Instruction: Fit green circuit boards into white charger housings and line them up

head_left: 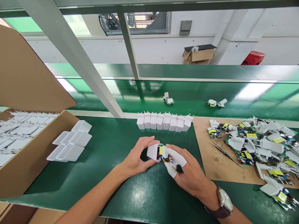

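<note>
Near the middle of the green bench, my left hand is closed around a white plastic charger housing, its opening turned to the right. My right hand, with white finger cots on thumb and index finger, grips a circuit board with a yellow-taped part. The board sits partly inside the housing's open end. Red wires and a white piece show between the right fingers. Just beyond both hands stands a row of white charger units. Empty white housings are grouped to the left.
At left an open cardboard box holds many white parts. Circuit boards with white pieces pile on a brown cardboard sheet at right, beside tweezers. Small boards lie on the conveyor belt behind. A slanted metal post rises at left.
</note>
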Action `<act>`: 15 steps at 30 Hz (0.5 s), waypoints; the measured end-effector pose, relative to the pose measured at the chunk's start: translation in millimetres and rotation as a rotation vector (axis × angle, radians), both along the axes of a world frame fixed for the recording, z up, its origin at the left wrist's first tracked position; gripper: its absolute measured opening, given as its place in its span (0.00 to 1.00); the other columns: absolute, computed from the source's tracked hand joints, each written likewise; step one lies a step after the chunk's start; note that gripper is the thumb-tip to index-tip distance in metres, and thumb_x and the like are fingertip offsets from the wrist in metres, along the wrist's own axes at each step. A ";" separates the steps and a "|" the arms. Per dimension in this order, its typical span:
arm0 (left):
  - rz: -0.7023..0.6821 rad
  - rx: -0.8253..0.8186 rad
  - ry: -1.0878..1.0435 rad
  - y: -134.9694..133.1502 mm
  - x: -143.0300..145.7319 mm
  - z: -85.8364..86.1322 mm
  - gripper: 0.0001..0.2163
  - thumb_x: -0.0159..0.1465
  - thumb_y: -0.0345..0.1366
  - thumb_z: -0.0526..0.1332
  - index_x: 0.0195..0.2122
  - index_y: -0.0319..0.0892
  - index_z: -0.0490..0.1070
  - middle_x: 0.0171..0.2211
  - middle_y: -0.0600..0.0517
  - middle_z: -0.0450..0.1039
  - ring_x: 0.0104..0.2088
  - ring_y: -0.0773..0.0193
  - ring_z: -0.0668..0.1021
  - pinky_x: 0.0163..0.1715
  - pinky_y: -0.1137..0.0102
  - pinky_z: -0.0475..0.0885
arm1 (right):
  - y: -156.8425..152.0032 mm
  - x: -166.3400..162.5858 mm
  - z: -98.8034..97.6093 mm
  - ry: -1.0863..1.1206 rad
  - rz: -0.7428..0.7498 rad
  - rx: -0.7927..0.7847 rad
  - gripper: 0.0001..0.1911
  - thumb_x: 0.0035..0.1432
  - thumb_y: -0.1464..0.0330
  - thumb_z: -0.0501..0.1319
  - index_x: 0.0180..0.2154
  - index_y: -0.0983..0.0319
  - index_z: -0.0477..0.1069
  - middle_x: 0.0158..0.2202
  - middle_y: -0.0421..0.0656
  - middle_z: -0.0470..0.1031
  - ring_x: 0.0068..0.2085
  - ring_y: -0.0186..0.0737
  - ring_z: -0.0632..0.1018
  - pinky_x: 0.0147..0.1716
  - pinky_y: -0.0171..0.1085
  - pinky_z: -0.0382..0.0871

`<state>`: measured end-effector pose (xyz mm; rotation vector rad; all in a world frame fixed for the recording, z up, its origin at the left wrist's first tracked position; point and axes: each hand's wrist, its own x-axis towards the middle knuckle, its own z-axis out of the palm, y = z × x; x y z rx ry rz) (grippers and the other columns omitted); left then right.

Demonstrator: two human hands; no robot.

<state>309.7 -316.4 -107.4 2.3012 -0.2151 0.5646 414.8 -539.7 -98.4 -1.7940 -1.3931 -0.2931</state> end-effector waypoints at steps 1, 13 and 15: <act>0.001 -0.005 0.004 -0.1 0.1 -0.5 0.38 0.65 0.38 0.70 0.71 0.49 0.50 0.55 0.42 0.77 0.56 0.53 0.77 0.56 0.53 0.74 | -0.3 0.2 0.3 0.004 -0.003 -0.006 0.33 0.66 0.75 0.58 0.69 0.57 0.54 0.58 0.53 0.76 0.54 0.49 0.81 0.48 0.47 0.80; 0.007 -0.056 0.080 0.1 -0.3 -5.4 0.38 0.64 0.38 0.70 0.70 0.48 0.51 0.56 0.41 0.76 0.57 0.51 0.77 0.57 0.51 0.74 | -2.9 1.5 0.0 0.044 0.003 -0.040 0.35 0.66 0.76 0.58 0.70 0.57 0.52 0.59 0.54 0.75 0.54 0.49 0.80 0.47 0.46 0.79; 0.012 -0.049 0.078 0.8 -0.1 -6.0 0.38 0.64 0.38 0.71 0.70 0.48 0.50 0.56 0.41 0.76 0.58 0.51 0.77 0.58 0.51 0.73 | -3.3 1.8 0.1 0.046 0.000 -0.043 0.35 0.66 0.75 0.58 0.70 0.57 0.52 0.59 0.54 0.75 0.54 0.49 0.80 0.47 0.46 0.79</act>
